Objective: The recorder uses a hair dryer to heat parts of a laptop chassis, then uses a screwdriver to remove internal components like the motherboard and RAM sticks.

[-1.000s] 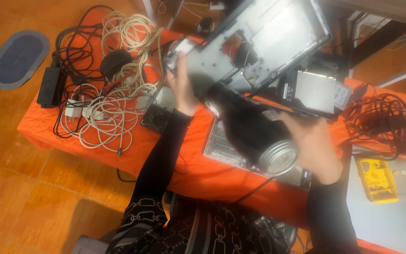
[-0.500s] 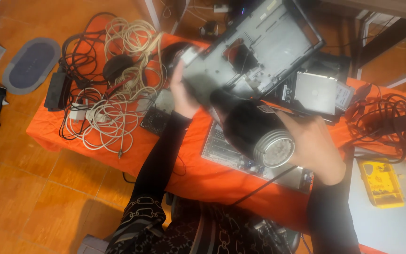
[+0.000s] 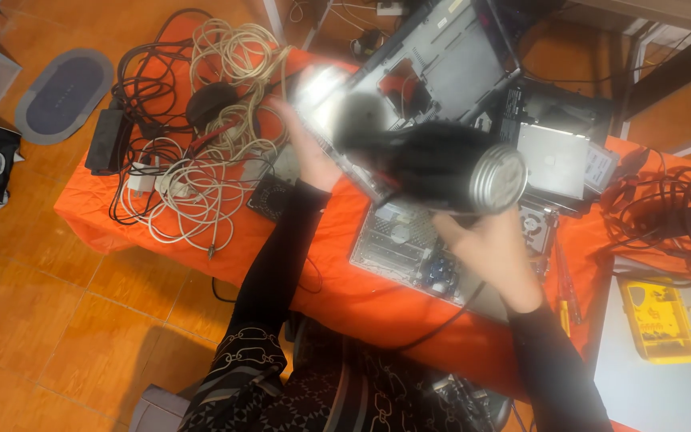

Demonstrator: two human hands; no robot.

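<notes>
1. Since half a second ago, the black cylindrical blower with a ribbed silver nozzle (image 3: pixel 449 168) has swung up from pointing down at the tabletop to lying nearly level, nozzle toward the right; it is motion-blurred.
2. The right hand (image 3: pixel 489 248) grips the blower from below, fingers closed around its body, just above the open grey computer case (image 3: pixel 409 248).
3. The left hand (image 3: pixel 309 156) reaches to the left end of the tilted grey metal chassis panel (image 3: pixel 433 64), beyond the blower; blur hides whether its fingers are closed on it.
4. Left of the blower, a tangle of white and black cables (image 3: pixel 201 144) lies on the orange-covered tabletop (image 3: pixel 345 288).
5. Judgement: a firm two-handed hold suits this, keeping the blower's trailing cord clear of the case and the nozzle off the circuit parts.
</notes>
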